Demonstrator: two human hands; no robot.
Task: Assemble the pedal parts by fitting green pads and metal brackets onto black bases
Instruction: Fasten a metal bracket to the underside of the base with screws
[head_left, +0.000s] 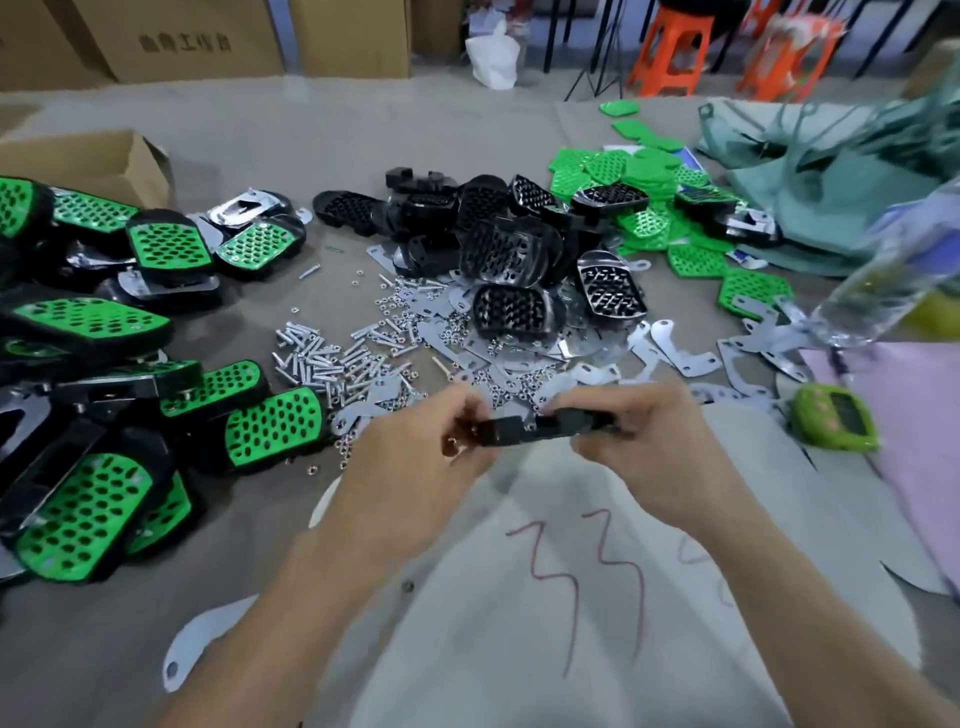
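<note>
Both hands hold one black pedal base (540, 429) edge-on in front of me, low in the middle of the view. My left hand (415, 457) grips its left end with curled fingers, and my right hand (639, 441) grips its right end. Behind it lies a pile of bare black bases (509, 244). Loose green pads (639, 171) are heaped at the back right. Flat metal brackets (685, 353) and a scatter of screws and nuts (337, 353) cover the grey surface between. Finished pedals with green pads (171, 244) are stacked along the left.
An open cardboard box (104, 161) stands at the back left, with larger cartons (197, 36) behind it. A clear plastic bottle (883, 270) and a green timer (836, 421) sit at the right beside pink cloth (904, 415). Orange stools (675, 52) stand far back.
</note>
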